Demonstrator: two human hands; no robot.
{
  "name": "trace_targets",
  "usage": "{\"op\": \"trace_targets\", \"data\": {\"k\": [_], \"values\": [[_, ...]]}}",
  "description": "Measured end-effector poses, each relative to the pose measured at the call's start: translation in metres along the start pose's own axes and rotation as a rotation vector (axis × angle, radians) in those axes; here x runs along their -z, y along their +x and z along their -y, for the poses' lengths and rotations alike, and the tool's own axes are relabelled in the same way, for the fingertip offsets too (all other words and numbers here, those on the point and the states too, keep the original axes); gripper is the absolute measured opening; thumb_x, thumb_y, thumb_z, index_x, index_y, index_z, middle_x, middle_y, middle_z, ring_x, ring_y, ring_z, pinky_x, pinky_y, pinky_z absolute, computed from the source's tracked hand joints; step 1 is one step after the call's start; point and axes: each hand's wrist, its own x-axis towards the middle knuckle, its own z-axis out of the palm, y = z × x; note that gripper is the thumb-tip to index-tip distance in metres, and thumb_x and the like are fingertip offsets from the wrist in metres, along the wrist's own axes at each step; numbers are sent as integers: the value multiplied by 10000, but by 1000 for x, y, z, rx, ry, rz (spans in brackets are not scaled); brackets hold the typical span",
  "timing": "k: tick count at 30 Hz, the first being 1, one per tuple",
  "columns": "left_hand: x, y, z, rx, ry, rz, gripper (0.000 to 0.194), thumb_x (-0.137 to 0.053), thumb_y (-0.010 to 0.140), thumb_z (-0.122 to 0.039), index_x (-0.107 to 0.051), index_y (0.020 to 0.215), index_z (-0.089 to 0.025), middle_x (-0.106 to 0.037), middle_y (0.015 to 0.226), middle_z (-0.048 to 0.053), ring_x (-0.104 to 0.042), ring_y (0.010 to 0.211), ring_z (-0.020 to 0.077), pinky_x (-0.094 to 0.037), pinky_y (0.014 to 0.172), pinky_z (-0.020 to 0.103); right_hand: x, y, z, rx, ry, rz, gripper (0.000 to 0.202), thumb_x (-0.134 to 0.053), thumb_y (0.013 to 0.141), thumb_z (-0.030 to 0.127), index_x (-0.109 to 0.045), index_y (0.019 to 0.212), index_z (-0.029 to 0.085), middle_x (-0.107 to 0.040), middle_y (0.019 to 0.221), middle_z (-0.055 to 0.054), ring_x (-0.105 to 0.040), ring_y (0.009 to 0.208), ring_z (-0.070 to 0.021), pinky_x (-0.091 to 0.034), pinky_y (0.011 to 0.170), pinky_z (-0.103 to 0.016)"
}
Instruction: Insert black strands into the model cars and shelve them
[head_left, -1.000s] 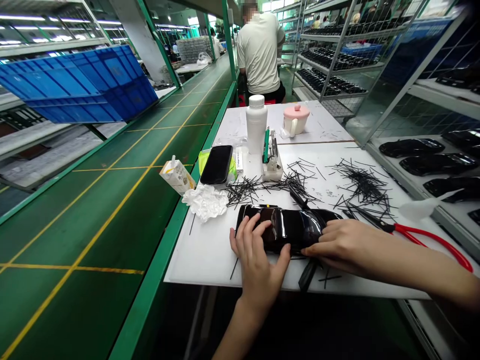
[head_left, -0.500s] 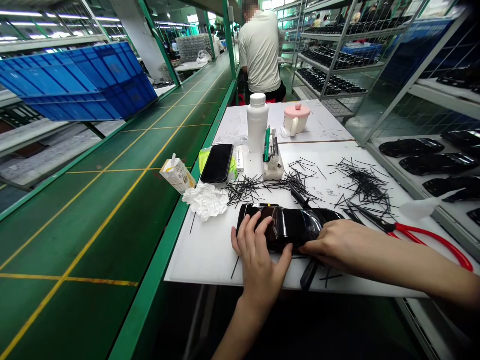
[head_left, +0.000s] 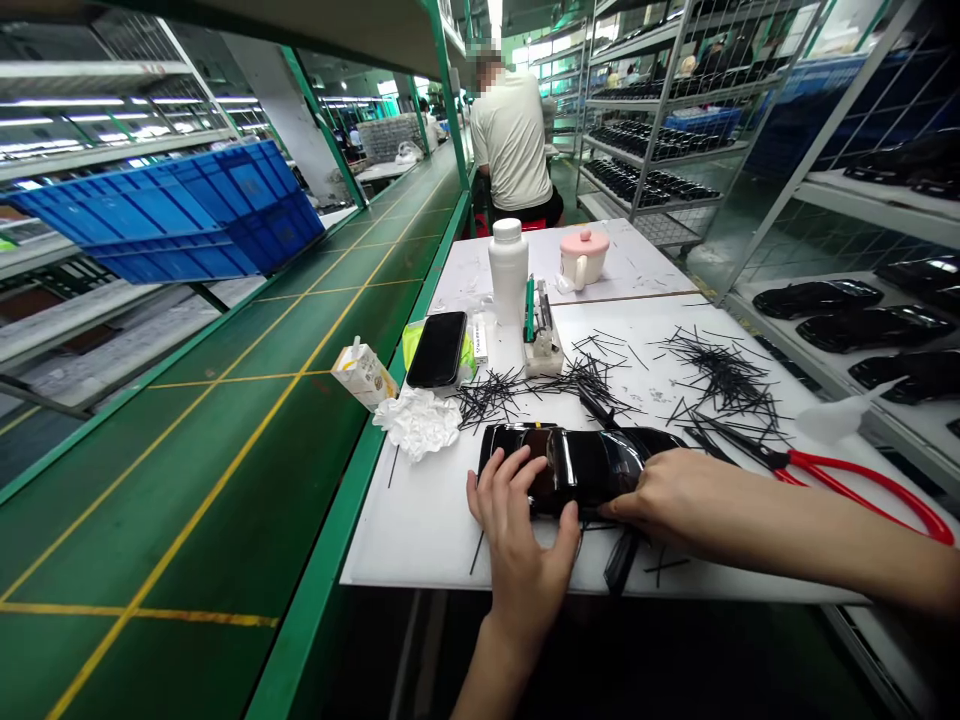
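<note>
A glossy black model car body (head_left: 589, 455) lies lengthwise near the front edge of the white table. My left hand (head_left: 517, 525) grips its left end, fingers spread over the top and thumb against the near side. My right hand (head_left: 660, 490) is closed at the near side, fingertips pressed to the lower edge; whatever they pinch is hidden. A dark flat piece (head_left: 621, 562) sticks out below my right hand, and another dark piece (head_left: 596, 408) shows behind the car. Thin black strips (head_left: 491, 398) lie in piles behind it. Red-handled pliers or cutters (head_left: 780, 458) rest to the right.
Left of the table runs a green conveyor belt (head_left: 247, 440) with a blue crate (head_left: 187, 215) beyond it. A phone (head_left: 437, 348), drink carton (head_left: 365, 373), crumpled tissue (head_left: 420, 422), white bottle (head_left: 508, 270) and lidded mug (head_left: 583, 258) stand behind. Racks (head_left: 832, 300) hold more car bodies; a person (head_left: 510, 145) sits ahead.
The view has tilted slightly, so everything sits a little lower in it. Both hands keep their places on the model car body, with hardly any movement.
</note>
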Motion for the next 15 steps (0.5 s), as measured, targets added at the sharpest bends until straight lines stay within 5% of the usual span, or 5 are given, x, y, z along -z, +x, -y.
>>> {"op": "trace_targets", "data": {"k": [9,15], "values": [[-2,-1,1,2,-9,-4,374,-595,863,-181,-510,1225,-218,-610,1268,116,-447,1335,306,-174,1162,611,9,1,3,22,-10,0,399,-593,713,-27,-758,946,251,-736,633,18,-621,473,-149,-246,463,-297],[0,-1,-2,-1,-38,-31,334,-586,867,-152,-534,1188,-229,-630,1245,92,-428,1341,298,-146,1165,619,19,9,5,-4,-48,117,233,-601,750,40,-738,801,221,-715,594,-7,-611,466,-158,-204,456,-294]]}}
